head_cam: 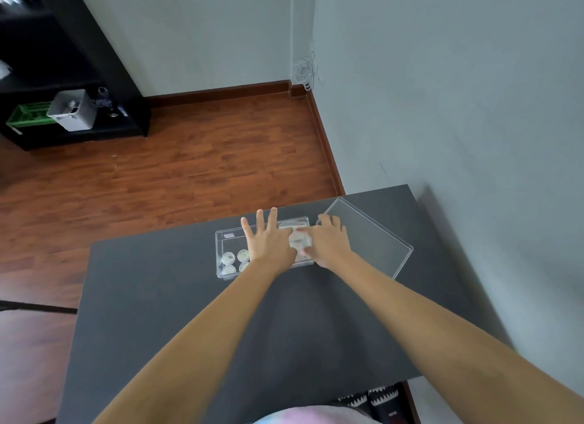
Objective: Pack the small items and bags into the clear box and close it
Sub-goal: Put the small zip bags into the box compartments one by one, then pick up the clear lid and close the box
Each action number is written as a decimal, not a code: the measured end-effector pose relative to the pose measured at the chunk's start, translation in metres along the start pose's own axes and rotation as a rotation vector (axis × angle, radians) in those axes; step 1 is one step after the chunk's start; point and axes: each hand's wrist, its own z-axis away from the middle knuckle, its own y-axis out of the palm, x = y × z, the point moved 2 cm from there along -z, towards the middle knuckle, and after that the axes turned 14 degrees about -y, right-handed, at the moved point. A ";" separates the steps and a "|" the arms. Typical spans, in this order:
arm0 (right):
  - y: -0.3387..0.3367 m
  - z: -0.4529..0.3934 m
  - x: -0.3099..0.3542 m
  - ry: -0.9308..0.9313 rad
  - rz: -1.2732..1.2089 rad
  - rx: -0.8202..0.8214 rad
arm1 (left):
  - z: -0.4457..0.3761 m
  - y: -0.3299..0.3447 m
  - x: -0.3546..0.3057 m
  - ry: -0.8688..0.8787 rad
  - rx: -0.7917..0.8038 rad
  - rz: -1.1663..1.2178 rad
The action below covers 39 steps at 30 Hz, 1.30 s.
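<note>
Pressing bags [300, 242] into clear box [221, 253] with left hand [268, 243] spread, right hand [328, 243] fingers curled; likely springing back, blocking lid [373, 240].

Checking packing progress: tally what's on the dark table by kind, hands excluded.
Clear box: 1
Clear lid, lying beside the box: 1
Small round containers in the box: 4 visible
Small bags in the box: at least 1, partly hidden by the hands
Total: at least 7

Your left hand [268, 243] and right hand [328, 245] are bare, forearms unsleeved; your pastel pink-and-blue tie-dye garment [303, 415] shows at bottom edge.
</note>
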 end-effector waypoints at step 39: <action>0.013 0.093 -0.127 0.683 -0.574 -0.552 | -0.057 -0.006 -0.133 0.177 0.233 0.330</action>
